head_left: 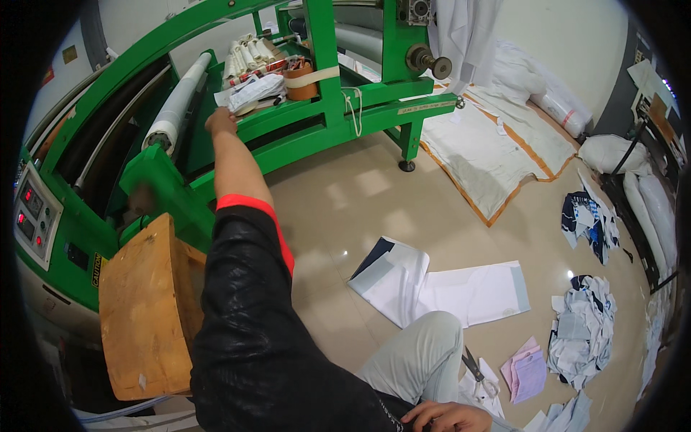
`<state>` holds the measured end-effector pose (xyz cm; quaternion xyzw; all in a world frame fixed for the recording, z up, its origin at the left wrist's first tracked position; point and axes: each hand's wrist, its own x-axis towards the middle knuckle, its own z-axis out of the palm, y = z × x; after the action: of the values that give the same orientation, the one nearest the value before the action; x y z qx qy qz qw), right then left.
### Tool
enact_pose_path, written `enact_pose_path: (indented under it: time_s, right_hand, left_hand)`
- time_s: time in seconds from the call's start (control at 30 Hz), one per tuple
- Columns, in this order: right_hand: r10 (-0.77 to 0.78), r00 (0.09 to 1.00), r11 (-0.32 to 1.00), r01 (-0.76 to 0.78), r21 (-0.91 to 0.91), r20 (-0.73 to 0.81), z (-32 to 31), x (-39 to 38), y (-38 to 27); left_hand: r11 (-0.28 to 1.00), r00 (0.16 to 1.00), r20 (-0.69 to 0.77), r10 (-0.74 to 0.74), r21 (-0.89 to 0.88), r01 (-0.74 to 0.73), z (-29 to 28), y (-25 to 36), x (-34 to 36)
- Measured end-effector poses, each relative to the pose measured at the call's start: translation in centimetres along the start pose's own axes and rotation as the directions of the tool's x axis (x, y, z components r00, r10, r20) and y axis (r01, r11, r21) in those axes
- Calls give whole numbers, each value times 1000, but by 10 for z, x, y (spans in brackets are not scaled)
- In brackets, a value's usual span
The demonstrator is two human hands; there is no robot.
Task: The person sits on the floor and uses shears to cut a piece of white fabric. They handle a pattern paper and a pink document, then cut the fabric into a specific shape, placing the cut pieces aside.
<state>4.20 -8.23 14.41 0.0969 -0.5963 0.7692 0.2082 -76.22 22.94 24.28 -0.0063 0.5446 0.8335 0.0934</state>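
Note:
My left arm stretches out to the green machine [273, 155]. At its shelf, my left hand [222, 121] is beside a bundle of white cloth [260, 89]; its fingers are turned away, so I cannot see whether they grip anything. My right hand [450, 417] rests low at my lap, by the hem of my black top, holding nothing visible, with its fingers partly spread. Near it on the floor, scissors [475, 369] lie on white cloth scraps. A folded white cloth length [468, 291] with grey-blue ends is spread in front of my knee.
A wooden stool [140, 309] stands left of my arm, near the machine's control panel [36, 216]. A white roll [180, 101] lies along the machine. Pink and lilac folded cloth [527, 373], a scrap heap [583, 327] and an orange-edged sheet [482, 158] are on the floor.

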Motion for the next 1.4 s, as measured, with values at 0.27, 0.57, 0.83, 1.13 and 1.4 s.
enact_pose_path:
  time_s: [0.27,0.57,0.83,1.13,1.4]
  right_hand:
    - [44,999,997,-43,-59,18,-3,-4,-5]
    - [-292,855,547,-218,-808,-429,9,36,-90]
    - [-21,744,483,-577,-658,-668,-35,98,-119]
    - [-135,367,768,-548,-331,-920,-87,26,-73]
    - [-51,461,615,-684,-392,-886,-94,9,-78]
  left_hand:
    - [659,644,-256,721,-35,-752,-25,80,-78]
    - [968,534,807,252,-208,-143,-144,70,-380]
    - [938,-416,846,-335,257,-234,-167,18,-516]
    - [768,-504,687,-524,637,70,-196,-109,-561]
    - [800,-525,648,-551,589,-113,-201,-123,-555]
